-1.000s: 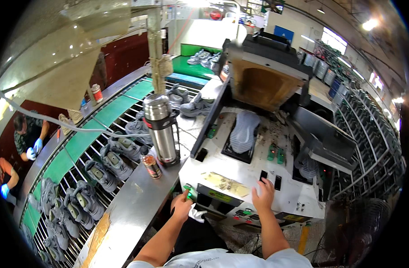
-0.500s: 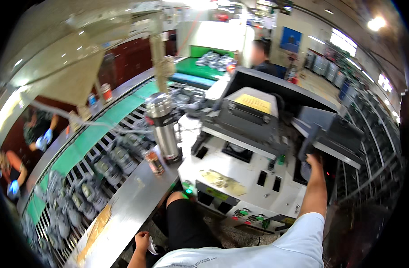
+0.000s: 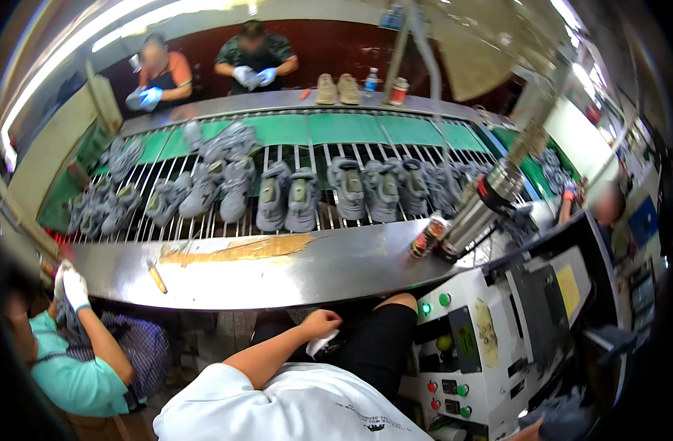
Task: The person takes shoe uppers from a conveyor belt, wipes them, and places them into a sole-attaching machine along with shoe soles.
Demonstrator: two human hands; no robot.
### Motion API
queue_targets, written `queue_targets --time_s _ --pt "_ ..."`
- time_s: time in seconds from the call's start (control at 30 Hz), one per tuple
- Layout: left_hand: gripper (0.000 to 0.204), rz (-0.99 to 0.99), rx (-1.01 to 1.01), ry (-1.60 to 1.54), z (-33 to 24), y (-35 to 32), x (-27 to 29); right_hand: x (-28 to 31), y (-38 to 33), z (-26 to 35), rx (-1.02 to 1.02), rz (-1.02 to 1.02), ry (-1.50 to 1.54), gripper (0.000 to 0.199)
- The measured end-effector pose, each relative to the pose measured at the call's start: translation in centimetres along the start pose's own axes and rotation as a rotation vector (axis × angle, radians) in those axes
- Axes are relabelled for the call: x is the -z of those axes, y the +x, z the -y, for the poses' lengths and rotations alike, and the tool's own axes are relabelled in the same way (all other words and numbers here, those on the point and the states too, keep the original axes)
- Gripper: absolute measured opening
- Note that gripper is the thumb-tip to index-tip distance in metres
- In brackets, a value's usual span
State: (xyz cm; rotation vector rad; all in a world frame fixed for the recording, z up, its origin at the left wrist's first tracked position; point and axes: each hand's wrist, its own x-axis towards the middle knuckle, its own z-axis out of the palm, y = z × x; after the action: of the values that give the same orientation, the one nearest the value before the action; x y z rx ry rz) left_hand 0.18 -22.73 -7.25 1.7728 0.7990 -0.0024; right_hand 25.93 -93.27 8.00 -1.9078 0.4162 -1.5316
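Note:
My left hand [image 3: 322,325] is closed over my lap, with a small white piece [image 3: 322,343], cloth or paper, hanging from under its fingers. Only part of my right hand [image 3: 530,431] shows at the lower edge, against a grey shoe [image 3: 563,417] that it seems to grip. Beside my right leg stands a white machine [image 3: 491,345] with green and red buttons and a dark lid. In front of me, several grey shoes [image 3: 302,198] rest on a slatted metal conveyor [image 3: 323,154].
A steel ledge [image 3: 226,287] borders the conveyor, bearing a steel flask [image 3: 483,206], a can [image 3: 428,235] and a yellow-handled tool [image 3: 157,279]. A co-worker in turquoise [image 3: 79,367] sits at left. Two gloved co-workers work across the line, near tan shoes [image 3: 337,89].
My view has swung left, from the machine to the conveyor. My right hand has come away from under the machine's raised part to the lower edge, beside a grey shoe.

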Motion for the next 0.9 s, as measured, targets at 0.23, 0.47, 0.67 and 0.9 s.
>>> queue_targets --time_s 0.23,0.47,0.67,0.9 --pt "0.062 0.445 -0.424 -0.194 -12.7 -4.4 -2.7 1.6 -14.5 18.6 -0.897 0.592 1.066 0.017" --pt "0.087 0.145 -0.660 -0.676 -17.0 -9.1 2.4 -2.7 -31.4 38.8 -1.024 1.721 1.248 0.056" --pt "0.078 -0.634 -0.191 -0.357 -8.9 -9.0 12.6 -4.7 -44.3 50.1 -0.417 2.662 0.970 0.064" --pt "0.087 -0.626 0.007 0.195 -3.9 -6.8 14.8 -2.7 -52.8 48.1 -0.165 2.515 0.694 0.058"
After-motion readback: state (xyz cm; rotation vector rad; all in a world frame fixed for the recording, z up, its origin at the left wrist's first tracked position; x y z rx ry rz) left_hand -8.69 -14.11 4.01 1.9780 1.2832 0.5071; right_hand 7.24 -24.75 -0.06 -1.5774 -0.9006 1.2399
